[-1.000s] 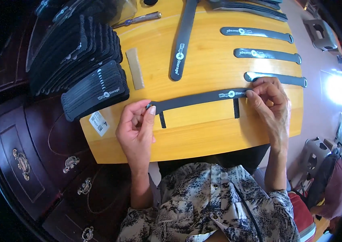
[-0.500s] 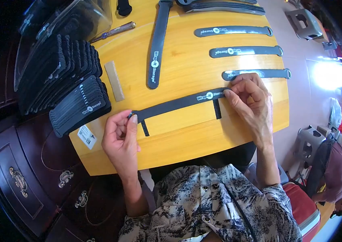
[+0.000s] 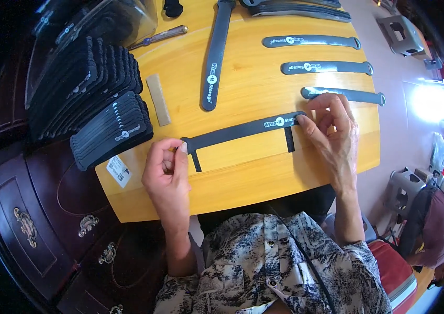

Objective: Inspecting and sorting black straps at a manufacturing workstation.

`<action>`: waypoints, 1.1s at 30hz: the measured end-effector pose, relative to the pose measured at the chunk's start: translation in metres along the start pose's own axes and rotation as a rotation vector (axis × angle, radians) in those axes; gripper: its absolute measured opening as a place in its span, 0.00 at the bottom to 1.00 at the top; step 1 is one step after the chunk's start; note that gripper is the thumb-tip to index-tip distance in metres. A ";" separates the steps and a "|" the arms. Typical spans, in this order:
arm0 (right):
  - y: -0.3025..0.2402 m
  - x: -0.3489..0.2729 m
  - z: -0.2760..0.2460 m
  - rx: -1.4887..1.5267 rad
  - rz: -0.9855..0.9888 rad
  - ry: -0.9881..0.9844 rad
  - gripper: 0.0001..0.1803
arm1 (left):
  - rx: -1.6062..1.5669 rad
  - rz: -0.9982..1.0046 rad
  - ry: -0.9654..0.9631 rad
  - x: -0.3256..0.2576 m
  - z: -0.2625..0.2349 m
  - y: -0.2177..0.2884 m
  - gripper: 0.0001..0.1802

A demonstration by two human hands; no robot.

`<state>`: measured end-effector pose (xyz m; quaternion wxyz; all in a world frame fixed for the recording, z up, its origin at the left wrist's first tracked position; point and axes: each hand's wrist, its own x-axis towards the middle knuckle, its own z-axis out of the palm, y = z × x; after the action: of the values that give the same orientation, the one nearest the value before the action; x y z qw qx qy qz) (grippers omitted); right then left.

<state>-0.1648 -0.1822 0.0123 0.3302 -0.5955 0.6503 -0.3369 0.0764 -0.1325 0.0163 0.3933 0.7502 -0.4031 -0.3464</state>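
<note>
A long black strap (image 3: 237, 133) with white print lies slantwise above the table's near edge, its right end higher. My left hand (image 3: 168, 166) pinches its left end between thumb and fingertips. At the other end, my right hand (image 3: 333, 137) has thumb and curled fingers closed on the tip, partly hiding the print. Two short black tape marks (image 3: 290, 140) show on the wood just below the strap. Beyond my right fingers lies another black strap with a ring at its right end (image 3: 355, 96), its left part partly behind my hand.
Two more ringed straps (image 3: 328, 68) lie farther back; another strap (image 3: 214, 63) points toward me. Stacked black straps (image 3: 109, 125) stand at the left, near a brown cardboard strip (image 3: 158, 99), a pen-like tool (image 3: 162, 36) and a white label (image 3: 119, 171). Another person (image 3: 434, 225) is at far right.
The view has shifted slightly, moving the table rightward in the picture. Both hands keep hold of the strap's ends; my left fingers are slightly farther right over the table.
</note>
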 end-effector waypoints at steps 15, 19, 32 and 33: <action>0.006 -0.011 -0.003 -0.110 -0.200 0.059 0.09 | 0.259 0.255 0.123 -0.012 -0.004 0.001 0.06; 0.005 -0.022 -0.005 -0.169 -0.407 0.020 0.13 | 0.729 0.645 0.095 -0.021 0.000 0.004 0.15; 0.018 -0.027 -0.007 -0.478 -0.564 -0.416 0.38 | 0.913 0.703 -0.354 -0.027 0.027 0.002 0.34; 0.018 -0.028 -0.009 -0.480 -0.566 -0.424 0.38 | 0.916 0.701 -0.354 -0.028 0.027 0.001 0.34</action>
<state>-0.1800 -0.1529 0.0031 0.2032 -0.8666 0.4387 -0.1234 0.0411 -0.1169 0.0111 0.0479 0.5967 -0.7939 -0.1066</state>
